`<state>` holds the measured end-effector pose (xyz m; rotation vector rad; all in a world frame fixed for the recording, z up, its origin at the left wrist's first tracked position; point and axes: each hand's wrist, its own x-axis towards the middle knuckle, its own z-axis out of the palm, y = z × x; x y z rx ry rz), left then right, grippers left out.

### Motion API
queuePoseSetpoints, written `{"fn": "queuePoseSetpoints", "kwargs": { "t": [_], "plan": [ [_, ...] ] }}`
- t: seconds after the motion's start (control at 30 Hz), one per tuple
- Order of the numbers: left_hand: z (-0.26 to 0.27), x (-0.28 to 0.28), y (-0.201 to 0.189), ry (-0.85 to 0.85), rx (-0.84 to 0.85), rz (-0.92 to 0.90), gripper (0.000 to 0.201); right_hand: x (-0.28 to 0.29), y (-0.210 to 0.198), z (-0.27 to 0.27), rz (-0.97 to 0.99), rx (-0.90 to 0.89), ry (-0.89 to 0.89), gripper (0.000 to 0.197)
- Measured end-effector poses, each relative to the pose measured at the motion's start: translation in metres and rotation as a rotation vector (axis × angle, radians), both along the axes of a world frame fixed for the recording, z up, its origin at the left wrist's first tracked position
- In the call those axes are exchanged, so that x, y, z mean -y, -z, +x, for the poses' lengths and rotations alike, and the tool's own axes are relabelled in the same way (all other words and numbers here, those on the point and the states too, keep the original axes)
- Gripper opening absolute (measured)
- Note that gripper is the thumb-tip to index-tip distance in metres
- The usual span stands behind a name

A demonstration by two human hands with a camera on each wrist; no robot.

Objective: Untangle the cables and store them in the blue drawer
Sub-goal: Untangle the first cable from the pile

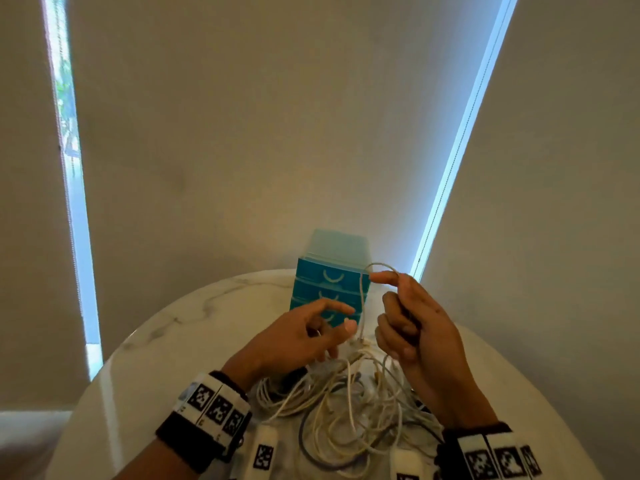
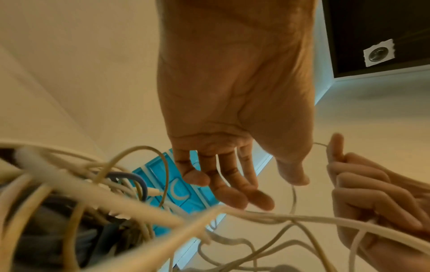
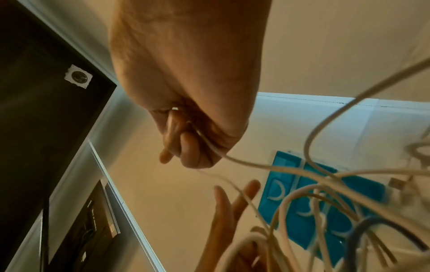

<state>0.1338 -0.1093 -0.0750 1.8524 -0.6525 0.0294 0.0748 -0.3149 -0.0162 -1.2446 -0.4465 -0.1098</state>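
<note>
untangling step: one thin white cable (image 1: 363, 299) is held looped in the curled right hand (image 1: 415, 327) just in front of the blue drawers (image 1: 325, 289), the left hand (image 1: 304, 336) is spread empty beside it, and its freeing from the pile (image 1: 346, 403) is judged next.

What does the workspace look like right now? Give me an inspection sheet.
Surface: round white marble table.
Job's things: blue drawer unit upright at the far edge, drawers shut.
Clutter: nothing seen.
Hands: right hand grips a white cable, loop raised over the index finger; left hand open beside the hanging strand, holding nothing.
Cables: tangled pile of white cables plus one dark blue, none stored.
Surroundings: beige roller blinds, daylight at their edges.
</note>
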Motion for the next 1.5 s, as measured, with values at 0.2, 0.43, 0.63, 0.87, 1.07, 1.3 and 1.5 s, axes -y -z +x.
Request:
{"fn": "queuePoseSetpoints", "kwargs": {
  "t": [0.2,0.43,0.63,0.87,1.07,1.3,1.5],
  "plan": [
    [-0.011,0.013,-0.002,-0.050,0.131,-0.010,0.025,-0.002,0.002,-0.001,-0.074,-0.011,-0.039,0.041],
    [0.001,0.014,-0.014,-0.372,0.065,-0.552,0.031,0.006,0.034,0.016,-0.193,-0.124,0.104,0.029],
    [0.001,0.000,0.007,-0.434,-0.033,-0.556,0.031,0.009,0.062,0.013,-0.557,-0.051,0.142,0.015],
    [-0.002,-0.016,0.004,-0.316,-0.111,-0.565,0.024,0.012,0.059,0.012,-0.300,0.031,0.337,0.016],
    [-0.016,-0.004,-0.005,0.051,-0.178,-0.554,0.071,0.003,0.065,0.022,-0.195,-0.033,0.492,0.016],
    [-0.029,0.019,-0.013,-0.177,0.026,-0.570,0.065,-0.010,0.064,0.020,-0.289,-0.012,0.421,0.019],
    [-0.021,0.000,-0.015,-0.414,0.131,-0.778,0.051,0.002,0.061,0.016,-0.473,-0.048,0.209,0.022]
  ]
}}
